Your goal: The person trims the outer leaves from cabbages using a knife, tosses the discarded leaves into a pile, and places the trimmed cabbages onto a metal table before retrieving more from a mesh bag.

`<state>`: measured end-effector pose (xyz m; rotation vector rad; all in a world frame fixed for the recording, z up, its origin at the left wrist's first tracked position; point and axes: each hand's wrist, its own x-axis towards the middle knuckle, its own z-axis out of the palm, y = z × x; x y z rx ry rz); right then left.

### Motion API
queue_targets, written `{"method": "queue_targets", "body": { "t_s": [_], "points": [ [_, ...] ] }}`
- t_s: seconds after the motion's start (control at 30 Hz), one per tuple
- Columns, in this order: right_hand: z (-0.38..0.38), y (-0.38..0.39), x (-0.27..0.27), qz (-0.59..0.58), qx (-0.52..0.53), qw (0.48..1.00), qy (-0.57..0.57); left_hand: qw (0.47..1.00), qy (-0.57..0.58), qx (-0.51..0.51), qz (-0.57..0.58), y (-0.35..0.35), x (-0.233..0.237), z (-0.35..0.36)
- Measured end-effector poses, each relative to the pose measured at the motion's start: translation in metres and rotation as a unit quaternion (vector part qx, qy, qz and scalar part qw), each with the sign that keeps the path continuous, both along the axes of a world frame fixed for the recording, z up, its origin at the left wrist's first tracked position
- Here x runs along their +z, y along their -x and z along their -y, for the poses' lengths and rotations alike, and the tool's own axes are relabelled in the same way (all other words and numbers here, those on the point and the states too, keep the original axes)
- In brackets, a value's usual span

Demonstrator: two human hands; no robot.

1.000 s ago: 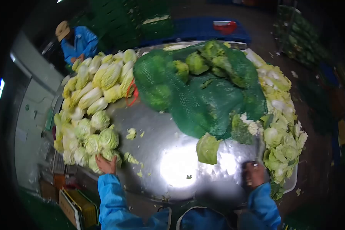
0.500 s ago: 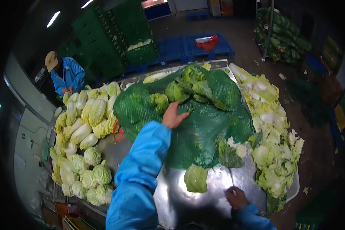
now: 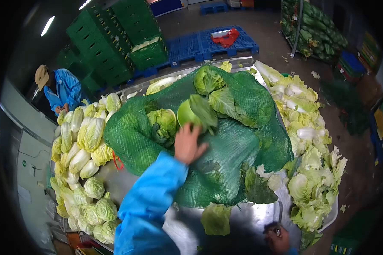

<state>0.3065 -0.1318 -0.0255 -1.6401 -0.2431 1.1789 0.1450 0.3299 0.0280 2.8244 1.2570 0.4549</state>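
My left hand [image 3: 189,144] reaches over the green mesh sack [image 3: 225,155], fingers spread, with the fingertips against a green cabbage [image 3: 191,114]. That cabbage is blurred and its loose outer leaf stands up. More cabbages lie on the sack: one to the left [image 3: 162,123], one at the back [image 3: 208,80] and a leafy one to the right [image 3: 227,104]. Low over the metal table [image 3: 181,229], my right hand [image 3: 278,239] is closed around what looks like a knife [image 3: 280,214], its blade hard to make out against the shiny surface.
Napa cabbages [image 3: 89,134] and trimmed round cabbages [image 3: 105,209] are heaped at left. A bin of cut leaves [image 3: 312,182] stands along the right side. Loose leaves [image 3: 215,219] lie near the front. Beyond are a co-worker [image 3: 64,89], green crates [image 3: 100,42] and blue pallets [image 3: 200,46].
The view has shifted closer over the sack. The cabbage at my left fingertips has tilted and its leaf has swung up. My right hand has stayed low at the right.
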Motion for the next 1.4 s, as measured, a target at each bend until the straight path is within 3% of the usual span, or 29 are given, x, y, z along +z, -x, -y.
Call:
{"method": "queue_targets", "body": {
  "t_s": [0.03, 0.13, 0.17, 0.23, 0.3, 0.33, 0.4, 0.43, 0.5, 0.63, 0.67, 0.7, 0.77, 0.8, 0.87, 0.9, 0.93, 0.97, 1.0, 1.07, 1.1, 1.17, 1.2, 1.23, 1.3, 1.37, 1.4],
  "points": [
    [-0.001, -0.001, -0.012, 0.005, -0.006, 0.998, -0.064, 0.994, 0.089, -0.028, 0.064, 0.015, 0.007, 0.026],
    [-0.022, -0.008, -0.004, 0.019, 0.0, 0.997, -0.069, 0.95, 0.064, 0.012, 0.307, 0.036, -0.002, 0.035],
    [-0.033, -0.013, 0.021, 0.028, 0.04, 0.999, 0.013, 0.925, 0.08, 0.055, 0.367, 0.03, -0.002, 0.029],
    [-0.042, -0.015, 0.025, 0.031, 0.039, 0.999, -0.006, 0.924, 0.118, 0.11, 0.347, 0.009, -0.018, 0.012],
    [-0.052, -0.016, 0.039, 0.04, 0.038, 0.998, -0.019, 0.835, 0.4, 0.119, 0.359, -0.01, -0.034, 0.01],
    [-0.051, -0.016, 0.041, 0.047, 0.036, 0.998, -0.032, 0.834, 0.407, 0.116, 0.355, -0.016, -0.04, 0.022],
    [-0.05, -0.023, 0.035, 0.068, 0.021, 0.996, -0.056, 0.941, 0.232, -0.049, 0.241, -0.027, -0.022, 0.062],
    [-0.054, -0.023, 0.037, 0.039, -0.027, 0.996, -0.074, 0.939, 0.245, -0.06, 0.233, -0.027, -0.002, 0.088],
    [-0.064, -0.03, 0.037, 0.032, -0.038, 0.995, -0.083, 0.98, 0.109, -0.124, 0.113, -0.029, 0.035, 0.136],
    [-0.084, -0.024, 0.03, -0.037, -0.018, 0.997, -0.07, 0.945, 0.237, -0.169, 0.151, -0.019, 0.008, 0.159],
    [-0.089, -0.018, 0.028, -0.059, -0.016, 0.995, -0.077, 0.887, 0.373, -0.168, 0.214, -0.019, 0.002, 0.173],
    [-0.096, -0.013, 0.028, -0.075, 0.001, 0.995, -0.072, 0.886, 0.375, -0.172, 0.211, -0.012, 0.002, 0.186],
    [-0.1, -0.01, 0.027, -0.136, 0.014, 0.986, -0.099, 0.92, 0.26, -0.214, 0.199, 0.009, -0.001, 0.212],
    [-0.101, -0.008, 0.032, -0.137, 0.014, 0.986, -0.099, 0.907, 0.262, -0.239, 0.229, 0.023, -0.009, 0.221],
    [-0.096, 0.003, 0.04, 0.001, 0.072, 0.997, -0.032, 0.91, 0.257, -0.245, 0.214, 0.053, -0.015, 0.246],
    [-0.096, 0.01, 0.031, -0.004, 0.075, 0.997, -0.03, 0.913, 0.25, -0.253, 0.201, 0.063, -0.015, 0.256],
    [-0.099, 0.015, 0.014, 0.157, 0.107, 0.971, -0.143, 0.914, 0.252, -0.249, 0.2, 0.067, -0.015, 0.263],
    [-0.101, 0.019, 0.006, 0.314, 0.133, 0.906, -0.251, 0.9, 0.295, -0.194, 0.256, 0.066, -0.018, 0.271],
    [-0.102, 0.025, 0.019, 0.225, 0.118, 0.934, -0.253, 0.878, 0.337, -0.14, 0.31, 0.061, -0.021, 0.279],
    [-0.104, 0.026, 0.025, 0.263, 0.138, 0.929, -0.22, 0.786, 0.421, -0.025, 0.451, 0.041, -0.02, 0.295],
    [-0.103, 0.025, 0.03, 0.297, 0.161, 0.922, -0.188, 0.782, 0.429, -0.038, 0.452, 0.037, -0.024, 0.295],
    [-0.095, 0.028, 0.046, 0.343, 0.167, 0.911, -0.158, 0.852, 0.319, -0.001, 0.414, 0.045, -0.034, 0.29],
    [-0.091, 0.029, 0.036, 0.36, 0.158, 0.907, -0.152, 0.792, 0.446, -0.015, 0.416, 0.049, -0.032, 0.291],
    [-0.089, 0.023, 0.029, 0.363, 0.158, 0.906, -0.148, 0.789, 0.449, -0.017, 0.418, 0.055, -0.029, 0.293],
    [-0.098, 0.006, 0.011, 0.25, -0.003, 0.961, -0.118, 0.914, 0.299, -0.062, 0.267, 0.071, -0.017, 0.298],
    [-0.113, -0.025, -0.046, 0.249, -0.044, 0.96, -0.117, 0.91, 0.299, -0.106, 0.267, 0.087, -0.026, 0.299],
    [-0.109, -0.038, -0.06, 0.323, -0.006, 0.945, -0.055, 0.902, 0.302, -0.148, 0.271, 0.092, -0.027, 0.301]
  ]
}}
